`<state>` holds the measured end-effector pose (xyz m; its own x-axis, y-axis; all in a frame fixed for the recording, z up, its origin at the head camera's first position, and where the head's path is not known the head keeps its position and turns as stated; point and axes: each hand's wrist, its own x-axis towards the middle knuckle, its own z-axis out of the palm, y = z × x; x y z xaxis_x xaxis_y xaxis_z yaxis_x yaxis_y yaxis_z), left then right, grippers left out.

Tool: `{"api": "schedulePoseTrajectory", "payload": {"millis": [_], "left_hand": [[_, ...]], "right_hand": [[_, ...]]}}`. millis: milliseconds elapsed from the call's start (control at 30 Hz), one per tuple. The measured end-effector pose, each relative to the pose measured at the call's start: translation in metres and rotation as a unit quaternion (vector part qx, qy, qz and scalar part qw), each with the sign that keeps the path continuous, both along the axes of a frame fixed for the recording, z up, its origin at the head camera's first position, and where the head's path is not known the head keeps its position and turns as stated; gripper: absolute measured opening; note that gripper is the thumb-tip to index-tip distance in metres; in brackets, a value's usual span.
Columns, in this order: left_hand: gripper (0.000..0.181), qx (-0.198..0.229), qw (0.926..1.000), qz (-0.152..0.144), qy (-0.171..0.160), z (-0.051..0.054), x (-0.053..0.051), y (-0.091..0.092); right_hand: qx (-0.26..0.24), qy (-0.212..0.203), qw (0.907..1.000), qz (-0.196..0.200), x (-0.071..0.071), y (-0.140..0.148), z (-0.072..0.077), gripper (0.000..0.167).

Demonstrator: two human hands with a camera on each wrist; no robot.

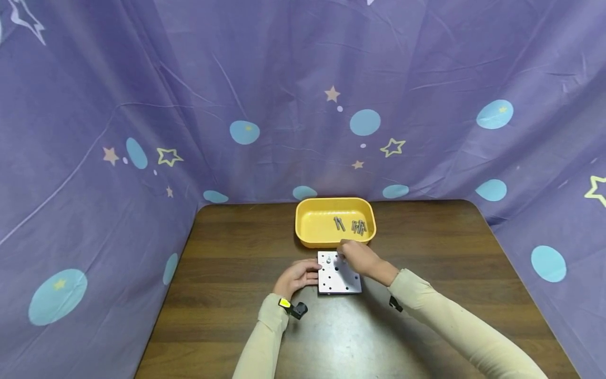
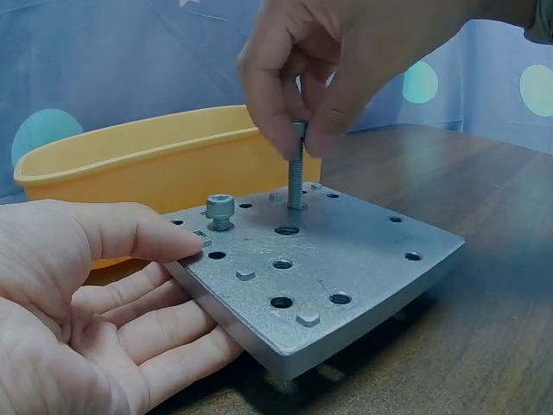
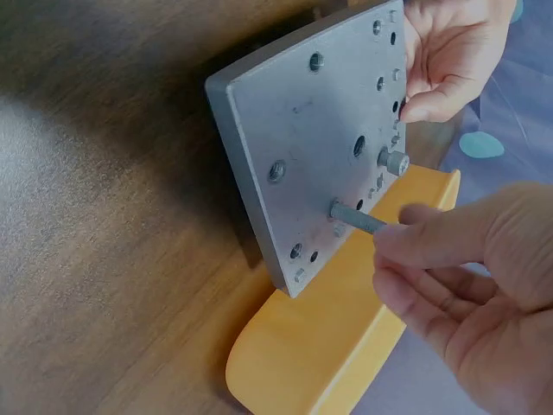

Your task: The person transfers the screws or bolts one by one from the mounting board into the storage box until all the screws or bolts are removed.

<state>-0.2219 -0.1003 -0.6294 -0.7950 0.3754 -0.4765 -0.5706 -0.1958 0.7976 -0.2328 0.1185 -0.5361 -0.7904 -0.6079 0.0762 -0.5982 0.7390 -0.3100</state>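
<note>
A square silver metal plate (image 2: 346, 259) with several holes lies in front of the yellow tray. My left hand (image 1: 297, 277) grips its left edge, thumb on the top face and fingers along the side, their tips hidden beneath. My right hand (image 3: 492, 277) pinches the upper end of a long bolt (image 2: 295, 181) between thumb and fingers. This bolt stands upright, its lower end at a hole near the plate's far side; the fingers partly cover its head. Nearer the left thumb, a socket-head bolt (image 2: 220, 212) sits in another hole with its head raised above the surface.
Just behind the plate stands the yellow tray (image 1: 307, 243). Inside it are two longer bolts (image 1: 339, 223) and a cluster of several shorter bolts (image 1: 359, 227). The wooden table (image 1: 236, 252) ends at a purple curtain (image 1: 284, 158) at the back and sides.
</note>
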Motion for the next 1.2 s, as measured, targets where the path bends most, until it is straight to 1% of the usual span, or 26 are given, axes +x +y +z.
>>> {"api": "schedulePoseTrajectory", "payload": {"millis": [33, 100, 200, 233, 267, 333, 400, 467, 533, 600, 633, 700, 767, 833, 900, 933, 1000, 1100, 1200], "left_hand": [[0.028, -0.005, 1.0000, 0.003, -0.005, 0.001, 0.000, 0.001], [0.028, -0.006, 0.9999, 0.007, -0.012, 0.004, 0.000, 0.001], [0.023, -0.003, 0.9997, 0.013, -0.021, 0.006, 0.000, 0.001], [0.021, -0.002, 0.9996, 0.013, -0.024, 0.007, 0.000, 0.001], [0.020, 0.000, 0.9996, 0.012, -0.025, 0.007, 0.000, 0.001], [0.019, 0.000, 0.9996, 0.010, -0.027, 0.006, -0.001, 0.001], [0.020, -0.001, 0.9996, 0.008, -0.026, 0.004, -0.002, 0.002], [0.024, -0.004, 0.9997, 0.009, -0.021, 0.002, -0.002, 0.002], [0.029, -0.007, 0.9997, 0.011, -0.019, 0.000, -0.002, 0.002], [0.034, -0.005, 0.9999, 0.008, -0.011, -0.001, -0.001, 0.001], [0.036, -0.003, 1.0000, 0.006, -0.007, -0.001, -0.001, 0.000], [0.036, 0.012, 0.9999, -0.005, 0.002, 0.000, 0.000, -0.001], [0.037, 0.017, 0.9998, -0.008, 0.009, 0.001, 0.001, -0.002], [0.038, 0.012, 0.9999, -0.005, 0.008, 0.002, 0.001, -0.002], [0.040, 0.005, 1.0000, 0.002, 0.000, 0.002, 0.001, -0.001], [0.041, -0.006, 0.9999, 0.010, -0.007, 0.002, 0.000, 0.001], [0.042, -0.014, 0.9997, 0.015, -0.014, 0.002, -0.001, 0.002], [0.042, -0.011, 0.9995, 0.017, -0.022, 0.002, -0.001, 0.003], [0.043, -0.007, 0.9997, 0.016, -0.019, 0.002, -0.002, 0.002]], "right_hand": [[0.001, -0.006, 1.0000, -0.006, 0.000, 0.000, 0.000, 0.019], [0.011, -0.008, 0.9994, -0.031, -0.001, -0.001, 0.000, 0.013], [0.021, -0.009, 0.9971, -0.073, -0.001, -0.001, -0.002, 0.023], [0.022, -0.009, 0.9964, -0.081, -0.002, -0.001, -0.002, 0.027], [0.021, -0.007, 0.9963, -0.083, -0.002, -0.001, -0.002, 0.028], [0.014, -0.006, 0.9972, -0.073, -0.002, 0.000, -0.002, 0.026], [0.010, -0.004, 0.9989, -0.046, -0.002, 0.001, -0.001, 0.021], [0.013, 0.002, 0.9998, -0.018, -0.001, 0.001, 0.000, 0.016], [0.017, 0.006, 0.9998, -0.005, -0.001, 0.001, 0.001, 0.015], [0.019, 0.001, 0.9998, -0.010, 0.000, 0.002, 0.001, 0.020], [0.016, -0.004, 0.9996, -0.022, 0.000, 0.001, 0.001, 0.020], [0.008, -0.009, 0.9989, -0.045, 0.000, 0.001, 0.000, 0.014], [-0.007, -0.015, 0.9979, -0.062, 0.000, 0.000, -0.001, 0.007], [-0.023, -0.016, 0.9974, -0.067, -0.001, 0.000, -0.003, 0.014], [-0.030, -0.018, 0.9973, -0.064, -0.001, 0.001, -0.007, 0.017], [-0.030, -0.018, 0.9976, -0.060, -0.002, 0.001, -0.009, 0.018], [-0.031, -0.014, 0.9983, -0.046, -0.004, 0.004, -0.014, 0.018], [-0.038, -0.014, 0.9989, -0.026, -0.007, 0.009, -0.019, 0.018], [-0.042, -0.032, 0.9982, -0.028, -0.011, 0.013, -0.021, 0.018]]}}
